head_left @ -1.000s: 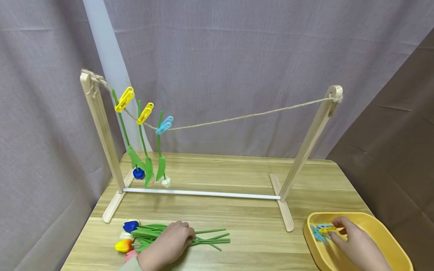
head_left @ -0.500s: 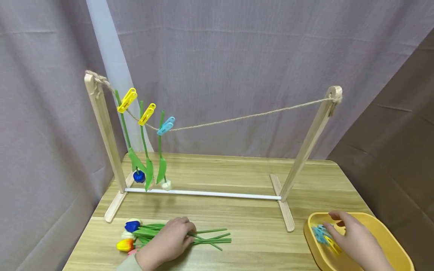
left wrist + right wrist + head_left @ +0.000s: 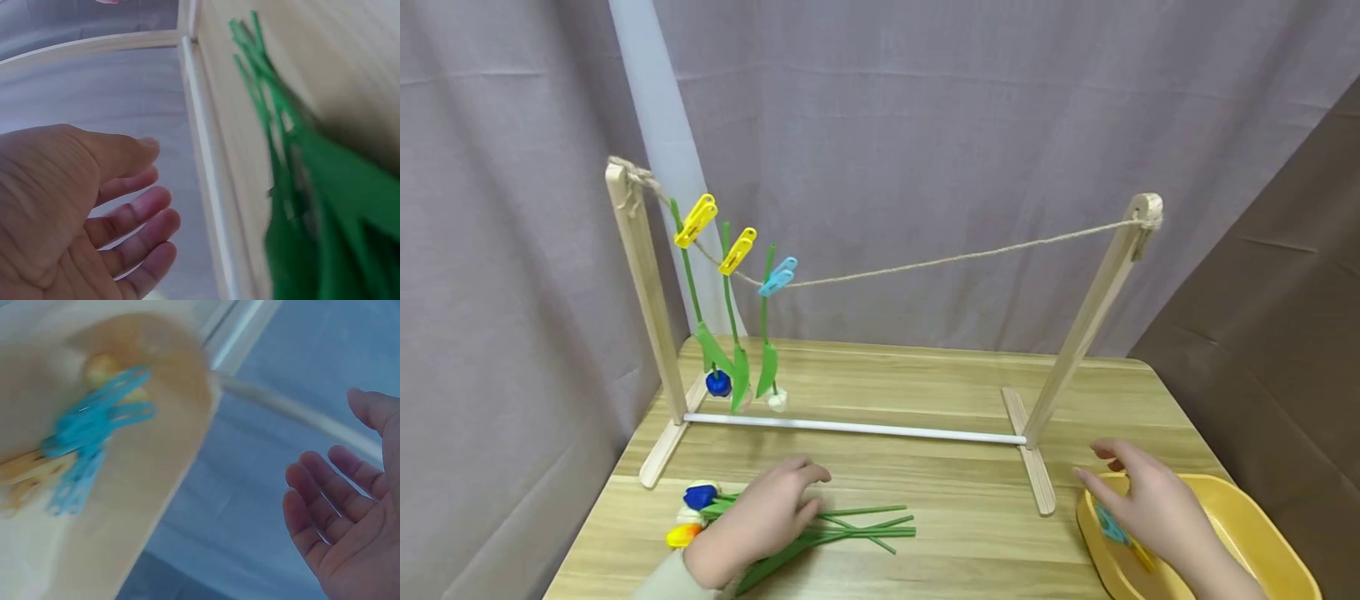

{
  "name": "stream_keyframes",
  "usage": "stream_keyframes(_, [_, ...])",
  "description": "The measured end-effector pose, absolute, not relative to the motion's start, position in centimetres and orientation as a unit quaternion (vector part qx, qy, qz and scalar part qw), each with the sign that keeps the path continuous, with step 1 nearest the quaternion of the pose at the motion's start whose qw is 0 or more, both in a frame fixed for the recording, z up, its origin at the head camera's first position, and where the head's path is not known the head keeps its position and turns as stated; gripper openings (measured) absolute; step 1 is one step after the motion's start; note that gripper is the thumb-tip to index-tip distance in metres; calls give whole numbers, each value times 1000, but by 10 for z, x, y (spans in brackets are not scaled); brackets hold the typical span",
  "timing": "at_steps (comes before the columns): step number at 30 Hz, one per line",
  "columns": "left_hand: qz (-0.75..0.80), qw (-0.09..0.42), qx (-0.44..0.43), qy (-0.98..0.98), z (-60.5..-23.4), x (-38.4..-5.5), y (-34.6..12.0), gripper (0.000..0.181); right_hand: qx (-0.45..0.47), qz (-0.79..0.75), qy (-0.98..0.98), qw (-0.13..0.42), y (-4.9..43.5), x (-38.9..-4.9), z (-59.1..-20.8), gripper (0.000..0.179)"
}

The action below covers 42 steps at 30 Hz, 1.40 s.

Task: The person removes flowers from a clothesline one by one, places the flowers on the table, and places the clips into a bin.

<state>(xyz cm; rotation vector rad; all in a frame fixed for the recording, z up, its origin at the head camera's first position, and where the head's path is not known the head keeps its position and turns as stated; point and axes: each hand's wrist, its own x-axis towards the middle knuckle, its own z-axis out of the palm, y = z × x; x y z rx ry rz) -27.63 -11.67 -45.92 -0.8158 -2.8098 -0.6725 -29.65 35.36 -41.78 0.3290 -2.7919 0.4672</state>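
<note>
My left hand hovers over a bunch of artificial tulips, fingers loosely bent around nothing. The left wrist view shows it apart from the green stems. Blue and orange-yellow blooms show at the bunch's left; my forearm covers part of it. Over the yellow tub my right hand is raised with relaxed, parted fingers and holds nothing. Blue clothespins and yellow ones lie in the tub. Three tulips hang heads down from a rope, pinned by two yellow clothespins and a blue clothespin.
The rope spans two wooden posts on flat feet, joined low by a white rod. This rack stands on a wood-grain table. Grey curtains enclose the back and sides.
My right hand has let go of a yellow clothespin in the tub and risen to the upper left. My left hand has lifted off the tulip stems. The head view has shifted slightly.
</note>
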Motion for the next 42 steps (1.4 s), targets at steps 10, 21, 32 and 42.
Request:
stream_keyframes(10, [-250, 100, -238, -933, -426, -283, -127, 28, 192, 149, -951, 190, 316, -308, -394, 41])
stream_keyframes(21, [-306, 242, -201, -899, -383, -297, -137, 51, 266, 140, -930, 211, 262, -326, -364, 49])
stream_keyframes(32, [-384, 368, -166, -830, -357, -314, -136, 74, 421, 131, -840, 318, 187, -346, -295, 46])
stream_keyframes(42, [-417, 275, -123, -857, -347, -325, -138, 74, 502, 142, -753, 400, 112, -361, -250, 34])
